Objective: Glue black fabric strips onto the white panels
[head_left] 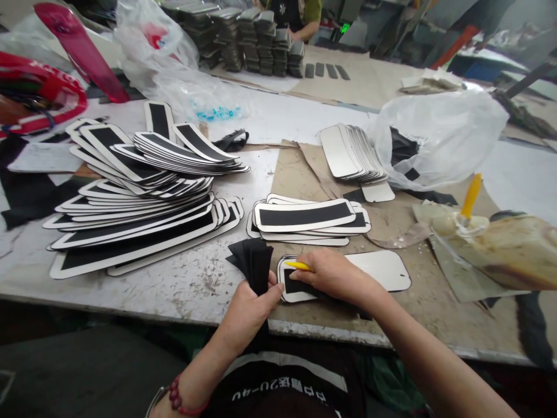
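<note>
My left hand (pixel 255 307) is closed around a bunch of black fabric strips (pixel 251 261) that fan out above the fist. Its fingertips reach the left end of a white panel with a dark outline (pixel 300 297). Over that panel, my right hand (pixel 328 271) is closed with a slim yellow pointed stick (pixel 298 265) jutting out to the left. Its fingers press on a black strip (pixel 296 284) lying on the panel. Partly under the right hand, a plain white panel (pixel 385 270) extends to the right. What lies beneath the palm is hidden.
Stacks of white panels with black strips (pixel 143 244) fill the left side, and a smaller pile (pixel 304 215) lies ahead. Plain panels (pixel 348 154) stand fanned beside a plastic bag (pixel 448 133). A cloudy bottle (pixel 513 244) lies right. Another person (pixel 300 17) is across the table.
</note>
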The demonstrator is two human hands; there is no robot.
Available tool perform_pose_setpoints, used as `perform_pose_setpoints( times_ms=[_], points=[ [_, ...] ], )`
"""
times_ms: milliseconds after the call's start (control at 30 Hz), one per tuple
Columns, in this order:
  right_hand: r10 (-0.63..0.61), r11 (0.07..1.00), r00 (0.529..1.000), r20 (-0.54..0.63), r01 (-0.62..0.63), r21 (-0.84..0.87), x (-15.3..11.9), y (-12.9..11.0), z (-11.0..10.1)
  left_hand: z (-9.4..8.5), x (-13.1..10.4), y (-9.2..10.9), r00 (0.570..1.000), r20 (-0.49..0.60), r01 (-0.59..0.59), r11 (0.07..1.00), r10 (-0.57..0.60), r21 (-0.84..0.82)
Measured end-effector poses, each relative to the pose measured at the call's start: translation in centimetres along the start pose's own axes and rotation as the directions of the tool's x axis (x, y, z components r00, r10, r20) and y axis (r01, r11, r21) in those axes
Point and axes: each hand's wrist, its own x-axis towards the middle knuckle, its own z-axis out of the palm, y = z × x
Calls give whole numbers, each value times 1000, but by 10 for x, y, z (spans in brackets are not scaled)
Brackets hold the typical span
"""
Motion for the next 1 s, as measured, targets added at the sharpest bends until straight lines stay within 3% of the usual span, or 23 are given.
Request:
perform_pose_setpoints(
  times_ms=[167, 333, 467, 633, 833, 1000],
  points=[
    [29, 995, 996, 79, -22, -98, 4, -6, -3, 7, 3, 10, 997, -73, 18, 997, -12, 78],
    [109, 972, 994, 31, -100, -212, -6, -7, -3, 8, 6, 6, 993, -121, 18, 995, -6, 102],
    [243, 953, 970, 1, -239, -184, -54, 24, -12, 7, 5, 0, 993, -119, 14, 996, -4, 83],
    [404, 906, 899, -167, -419, -66, -105, 73, -23, 7, 6, -1, 992, -126, 42, 996, -31, 83],
    [536, 778, 797, -278, -594, -202, -92, 78, -19, 8, 6, 1, 984, -171, 71, 993, -53, 97],
    [549, 743, 777, -308, -623, -246, -77, 77, -16, 10, 6, 1, 977, -198, 93, 992, -75, 84]
  ],
)
